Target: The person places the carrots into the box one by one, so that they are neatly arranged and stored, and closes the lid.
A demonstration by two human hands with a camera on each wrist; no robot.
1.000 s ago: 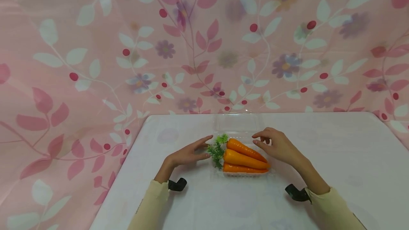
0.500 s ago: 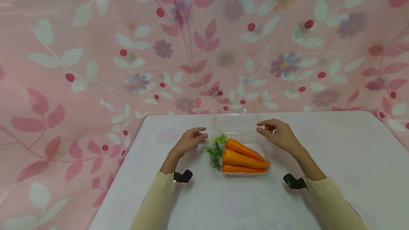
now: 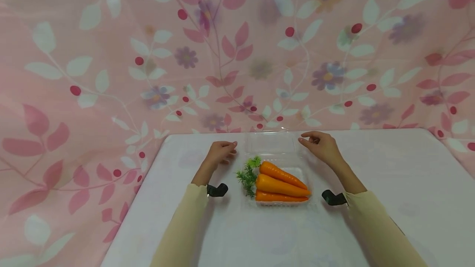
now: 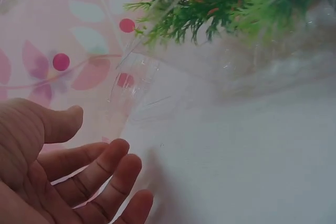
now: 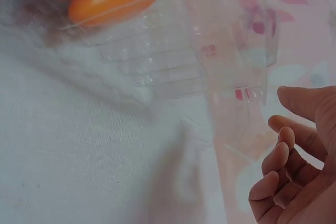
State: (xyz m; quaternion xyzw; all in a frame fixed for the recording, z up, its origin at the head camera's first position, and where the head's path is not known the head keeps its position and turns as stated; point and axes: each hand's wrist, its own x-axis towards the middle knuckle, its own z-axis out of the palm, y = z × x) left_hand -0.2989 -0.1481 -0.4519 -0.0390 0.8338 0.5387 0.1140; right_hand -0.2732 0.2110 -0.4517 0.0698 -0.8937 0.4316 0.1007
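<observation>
Three orange carrots [image 3: 280,184] with green leafy tops [image 3: 248,176] lie in a clear plastic clamshell box [image 3: 305,176], their leaves poking over its left side. The box's clear lid [image 3: 272,142] is raised at the back. My left hand [image 3: 219,153] hovers left of the lid, fingers loosely bent and holding nothing. In the left wrist view, a gap shows between its fingertips and the clear plastic. My right hand [image 3: 322,146] is at the lid's right side, thumb and forefinger apart. The right wrist view shows the right thumb [image 5: 296,100] near the lid's edge, nothing gripped.
The box stands on a table with a white cloth [image 3: 274,234]. A pink floral curtain [image 3: 237,52] hangs right behind the table's back edge. Black wrist mounts [image 3: 218,190] sit below both sleeves.
Both hands have moved back from beside the carrots to the two sides of the raised lid. The left hand has left the leafy tops. The carrots stay in the box.
</observation>
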